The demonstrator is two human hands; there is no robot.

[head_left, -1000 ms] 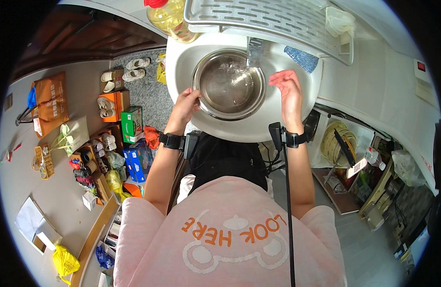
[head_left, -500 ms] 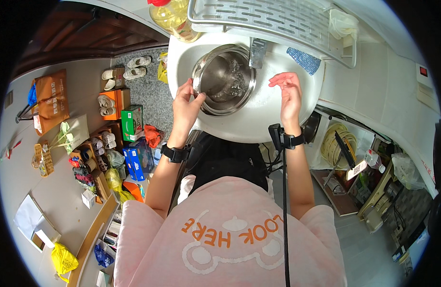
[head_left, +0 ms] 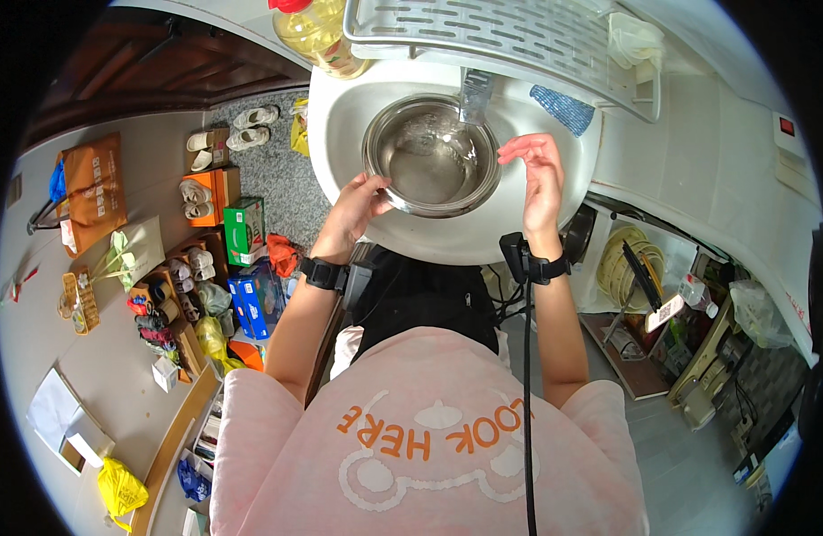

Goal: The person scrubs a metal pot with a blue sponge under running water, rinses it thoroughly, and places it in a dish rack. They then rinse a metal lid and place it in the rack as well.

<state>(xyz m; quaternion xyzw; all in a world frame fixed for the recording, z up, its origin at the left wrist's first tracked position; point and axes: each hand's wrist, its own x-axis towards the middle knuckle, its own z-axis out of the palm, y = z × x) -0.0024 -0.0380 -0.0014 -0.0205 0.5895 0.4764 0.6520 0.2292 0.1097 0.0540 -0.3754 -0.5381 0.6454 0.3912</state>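
A round stainless steel basin (head_left: 434,179) with clear water in it sits inside the white sink (head_left: 394,234), under the metal tap (head_left: 476,96). The water's surface is rippled near the tap. My left hand (head_left: 356,207) pinches the basin's rim at its lower left. On the other side my right hand (head_left: 540,179) holds nothing; its fingers are stretched out, with the tips close to the basin's right rim. I cannot tell whether they touch it. Both wrists carry black strapped devices.
A white slotted rack (head_left: 492,31) overhangs the sink's back edge. Beside it stand an oil bottle (head_left: 318,40) with a red cap and, on the sink's right rim, a blue cloth (head_left: 563,109). A black cable (head_left: 529,384) hangs from my right wrist.
The basin, tilted before, now rests more level and slightly to the right. My left hand has moved down along with its rim. My right hand has barely shifted.
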